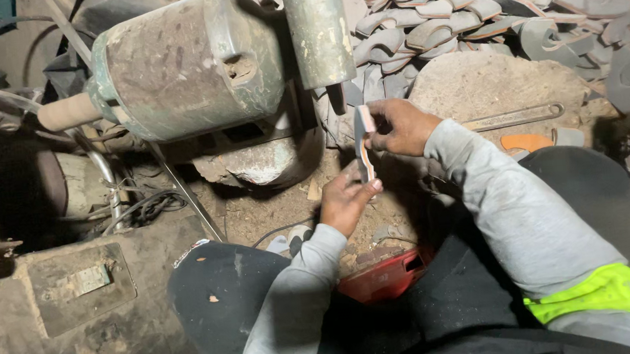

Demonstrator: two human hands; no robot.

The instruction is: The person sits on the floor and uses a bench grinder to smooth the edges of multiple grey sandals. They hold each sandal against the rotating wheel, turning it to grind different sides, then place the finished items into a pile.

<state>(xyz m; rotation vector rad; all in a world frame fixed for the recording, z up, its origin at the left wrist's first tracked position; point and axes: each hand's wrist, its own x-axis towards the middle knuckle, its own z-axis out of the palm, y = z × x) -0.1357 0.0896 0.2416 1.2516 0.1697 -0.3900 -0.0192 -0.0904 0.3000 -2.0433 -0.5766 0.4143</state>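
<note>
Head view, read left to right. At 9 o'clock a dusty metal plate lies on the dirt floor, with loose cables just beyond it. At 11 o'clock stands an old motor housing, its wooden-looking spindle pointing toward 9 o'clock; a grey vertical cylinder hangs at 12 o'clock beside it.

At centre, the left hand pinches the lower end of a thin curved sole-shaped piece, thumb and fingers closed on it. The right hand clamps the upper end in the same way. The piece is held edge-on to the camera, its long axis running roughly 12 to 6 o'clock, upper end just below and right of the cylinder's foot. Both sleeves are grey with yellow-green cuffs.

Beneath the forearms, at 6 o'clock, a red tool case lies between the knees. Open room is narrow: the motor crowds the piece at 10 o'clock, while bare floor opens toward 7 o'clock.

At 1 to 3 o'clock a heap of similar curved pieces covers the ground; a flat metal wrench and an orange piece lie near the right forearm.
</note>
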